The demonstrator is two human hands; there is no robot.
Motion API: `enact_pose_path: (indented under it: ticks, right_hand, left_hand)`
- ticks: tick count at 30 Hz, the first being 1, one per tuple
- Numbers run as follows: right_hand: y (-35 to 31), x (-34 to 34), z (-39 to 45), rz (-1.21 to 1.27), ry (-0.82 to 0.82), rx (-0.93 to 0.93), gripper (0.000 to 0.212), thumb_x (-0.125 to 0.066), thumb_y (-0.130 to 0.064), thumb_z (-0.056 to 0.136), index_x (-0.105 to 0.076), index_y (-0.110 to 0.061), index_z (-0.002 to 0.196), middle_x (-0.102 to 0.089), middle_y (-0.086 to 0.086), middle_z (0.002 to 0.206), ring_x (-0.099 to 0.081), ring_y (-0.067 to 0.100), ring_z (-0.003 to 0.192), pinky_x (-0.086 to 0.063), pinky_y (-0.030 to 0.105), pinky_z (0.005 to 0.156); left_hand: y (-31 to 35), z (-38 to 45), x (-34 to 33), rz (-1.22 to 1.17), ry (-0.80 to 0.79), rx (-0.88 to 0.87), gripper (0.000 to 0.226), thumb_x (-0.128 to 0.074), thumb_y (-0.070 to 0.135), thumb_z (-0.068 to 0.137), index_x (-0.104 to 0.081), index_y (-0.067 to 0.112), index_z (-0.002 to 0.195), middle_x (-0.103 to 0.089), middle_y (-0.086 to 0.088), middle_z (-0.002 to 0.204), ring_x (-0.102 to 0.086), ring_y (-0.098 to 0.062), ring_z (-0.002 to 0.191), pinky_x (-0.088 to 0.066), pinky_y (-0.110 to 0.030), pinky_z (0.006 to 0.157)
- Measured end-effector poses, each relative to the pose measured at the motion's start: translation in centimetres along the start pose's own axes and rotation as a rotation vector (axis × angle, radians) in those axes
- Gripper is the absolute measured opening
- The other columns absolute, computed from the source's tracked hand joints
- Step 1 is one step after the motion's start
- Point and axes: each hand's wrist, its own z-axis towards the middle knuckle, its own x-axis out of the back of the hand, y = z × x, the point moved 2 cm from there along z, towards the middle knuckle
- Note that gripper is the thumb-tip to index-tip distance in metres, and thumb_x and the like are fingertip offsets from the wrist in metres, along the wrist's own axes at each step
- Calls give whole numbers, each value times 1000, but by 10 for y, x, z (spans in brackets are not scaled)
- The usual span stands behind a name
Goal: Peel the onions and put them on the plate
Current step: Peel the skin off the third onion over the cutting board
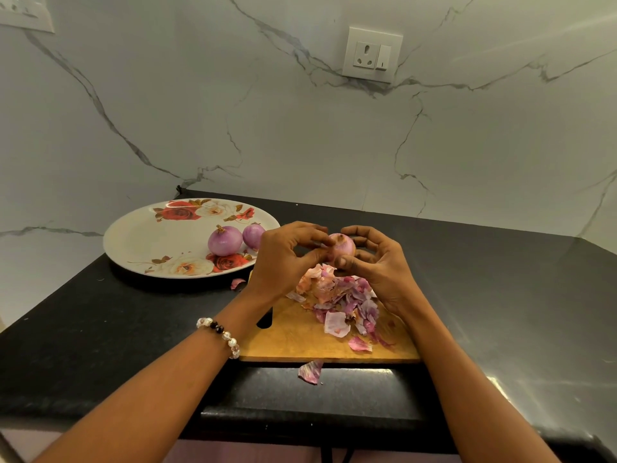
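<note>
With your right hand (374,262) cradling the onion (342,247) above the cutting board (300,339) and your left hand (283,255) pinching its skin, finish peeling, then transfer it to the plate (140,248).

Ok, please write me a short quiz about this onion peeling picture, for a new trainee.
1. True or false: two peeled onions lie on the floral plate.
2. Where is the heap of onion skins?
A. on the plate
B. on the wooden cutting board
C. in a bowl
3. What do the left hand and right hand hold between them?

Key:
1. True: a larger onion and a smaller onion.
2. B.
3. A third onion, above the board.
</note>
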Motion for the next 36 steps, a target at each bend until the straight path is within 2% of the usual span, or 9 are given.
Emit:
enact_pose_path:
  ticks: [6, 11, 16, 20, 24, 30, 36]
  right_hand:
    - [-1, -1, -2, -58, -32, 9, 51, -79, -16, 68, -61, -13, 115, -66, 9, 110, -71, 27, 99, -62, 37, 79]
    - [-1, -1, -1, -80, -35, 4, 54, -81, -18, 65, -62, -13, 116, -65, 12, 113, -70, 28, 101, -61, 39, 83]
    - [0, -1, -2, -87, -38, -2, 55, -81, -17, 66, -61, -12, 117, -65, 14, 115, -70, 27, 100, -61, 39, 82]
    - [0, -1, -2, -66, -53, -11, 55, -81, -15, 66, -61, -11, 117, -65, 14, 114, -71, 27, 98, -62, 39, 78]
    - [0, -1, -2, -66, -62, -22, 55, -81, -12, 66, -61, -10, 117, -64, 14, 114, -71, 24, 95, -61, 33, 73]
    - [0, -1, -2, -55, -68, -17, 53, -80, -11, 66, -61, -10, 116, -64, 16, 114, -72, 23, 94, -61, 31, 72]
    - [1, -1, -2, -64, -57, -25, 55, -82, -13, 67, -62, -8, 118, -65, 17, 116, -71, 26, 97, -62, 36, 76]
  left_hand:
    - [0, 2, 1, -8, -27, 7, 16, -75, 13, 78, -74, 10, 94, -69, -5, 103, -67, -14, 84, -54, -12, 66]
    - [0, 1, 2, 21, -29, -10, 11, -76, 12, 77, -74, 12, 88, -67, -2, 100, -65, -12, 86, -54, -14, 70]
    - [-2, 0, 1, 19, -42, 15, 14, -75, 12, 78, -74, 10, 91, -63, 1, 98, -65, -14, 84, -54, -14, 63]
    - [-1, 1, 0, 33, -62, 40, 13, -75, 11, 78, -72, 10, 91, -58, 3, 97, -58, -7, 85, -47, -7, 69]
    - [-3, 0, -2, 59, -108, 64, 12, -72, 13, 81, -70, 10, 93, -54, 2, 101, -57, -12, 88, -48, -9, 70]
    - [-7, 0, -4, 103, -164, 39, 11, -68, 13, 86, -68, 8, 95, -50, 0, 106, -55, -13, 93, -47, -9, 73]
    - [-10, -1, -7, 192, -199, -23, 12, -61, 13, 91, -63, 4, 98, -49, -8, 114, -48, -8, 95, -39, -2, 74]
